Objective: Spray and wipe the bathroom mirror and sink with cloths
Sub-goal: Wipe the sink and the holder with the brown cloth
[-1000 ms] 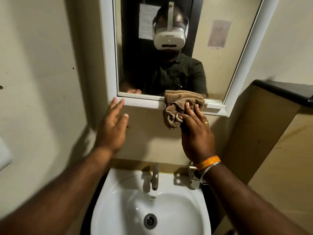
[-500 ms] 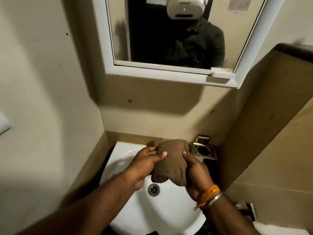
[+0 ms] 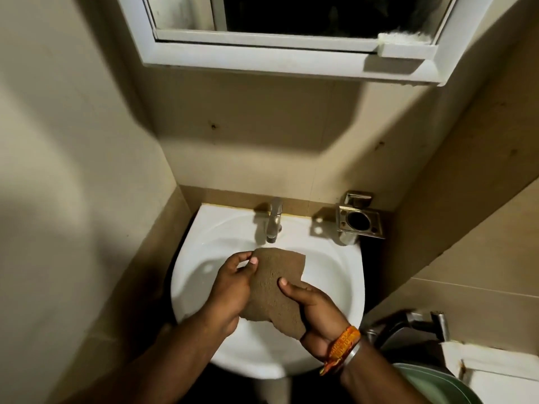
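Both hands hold the brown cloth (image 3: 274,290) over the bowl of the white sink (image 3: 335,275), just in front of the tap (image 3: 274,220). The left hand (image 3: 230,290) curls round the cloth's left edge, thumb on top. The right hand (image 3: 318,313) pinches its right side, thumb pressed flat on the fabric. Compared with half a second earlier, the cloth lies flatter and more spread, and the mirror (image 3: 291,30) above the sink shows only its lower edge.

One brown cloth (image 3: 275,290), held between two hands: left hand (image 3: 230,290), right hand (image 3: 318,310). One white sink (image 3: 335,275), one chrome tap (image 3: 274,220), one metal holder (image 3: 360,220) far right, one white-framed mirror (image 3: 262,56), two wristbands (image 3: 341,348).
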